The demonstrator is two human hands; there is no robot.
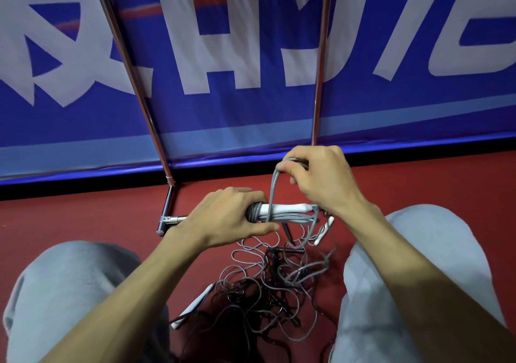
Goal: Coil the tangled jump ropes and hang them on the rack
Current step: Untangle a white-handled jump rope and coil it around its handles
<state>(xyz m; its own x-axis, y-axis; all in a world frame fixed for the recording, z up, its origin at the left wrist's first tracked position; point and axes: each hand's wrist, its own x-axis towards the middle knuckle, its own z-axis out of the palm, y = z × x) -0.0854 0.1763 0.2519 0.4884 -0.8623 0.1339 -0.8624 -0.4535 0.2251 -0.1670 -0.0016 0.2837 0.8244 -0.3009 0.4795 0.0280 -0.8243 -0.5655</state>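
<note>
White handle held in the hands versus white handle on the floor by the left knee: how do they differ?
The held white handle is gripped by the left hand, level above the red floor; the floor handle lies slanted and untouched. Grey cord loops round the held one, the right hand pinching a loop; none wraps the floor handle. Both are slim and white.
</note>
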